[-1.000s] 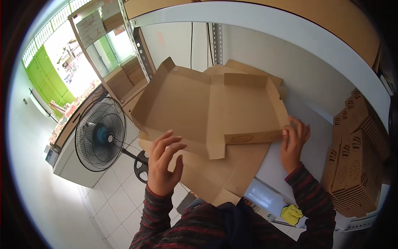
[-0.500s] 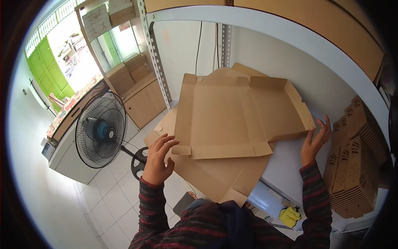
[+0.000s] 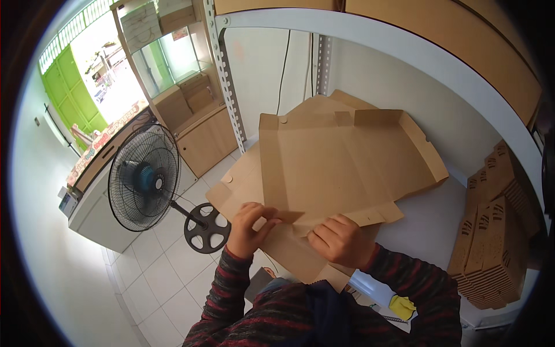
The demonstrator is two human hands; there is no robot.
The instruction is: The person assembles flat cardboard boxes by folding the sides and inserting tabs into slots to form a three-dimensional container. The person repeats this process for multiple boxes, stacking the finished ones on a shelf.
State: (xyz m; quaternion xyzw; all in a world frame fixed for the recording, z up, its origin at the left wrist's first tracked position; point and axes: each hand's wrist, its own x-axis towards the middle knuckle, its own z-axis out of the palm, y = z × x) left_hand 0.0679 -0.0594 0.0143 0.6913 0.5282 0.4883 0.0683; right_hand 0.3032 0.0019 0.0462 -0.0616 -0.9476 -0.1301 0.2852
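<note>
Head view: L grip (image 3: 247,230) pinches a corner flap (image 3: 291,217) of the part-folded brown carton (image 3: 324,168); R grip (image 3: 342,240) is curled at its near edge, can't tell if clamped on it. Carton lies just beyond both grips, atop flat cardboard (image 3: 293,253) also showing btwn them. Standing fan (image 3: 144,179) is left of L grip, stacked boxes (image 3: 488,248) well right of R grip, w/ yellow cloth (image 3: 402,307) nearer, lower R.

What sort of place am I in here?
Possibly a small shop's packing corner: a partly folded cardboard box lies before you, more stacked cardboard boxes stand to the right, and there's a wooden cabinet with glass panels.
</note>
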